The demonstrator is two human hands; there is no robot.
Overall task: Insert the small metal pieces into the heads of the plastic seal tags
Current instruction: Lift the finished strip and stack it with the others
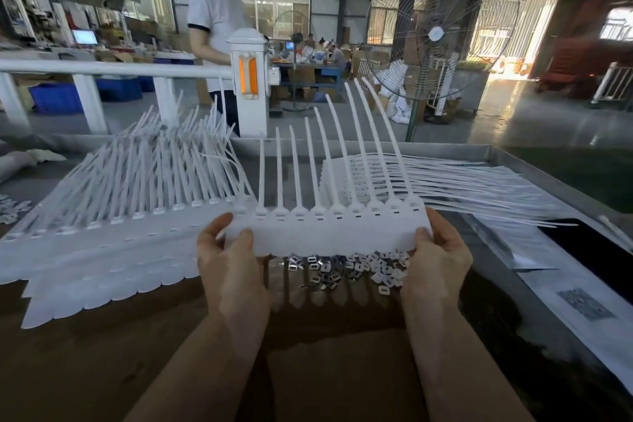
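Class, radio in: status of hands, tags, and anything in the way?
Both hands, left and right, grip one strip of tags. Metal pieces piled beneath, untouched. Nothing blocking.

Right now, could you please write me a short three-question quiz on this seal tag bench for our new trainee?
1. True or false: both hands grip the strip of seal tags, the left hand at one end and the right hand at the other.
2. Where does the pile of small metal pieces lie? A) on the table below the held strip B) on the fanned stack of tags at the left C) beside the standing fan
3. Fill in: the tails of the held strip point ____ from the person.

Key: 1 true; 2 A; 3 away
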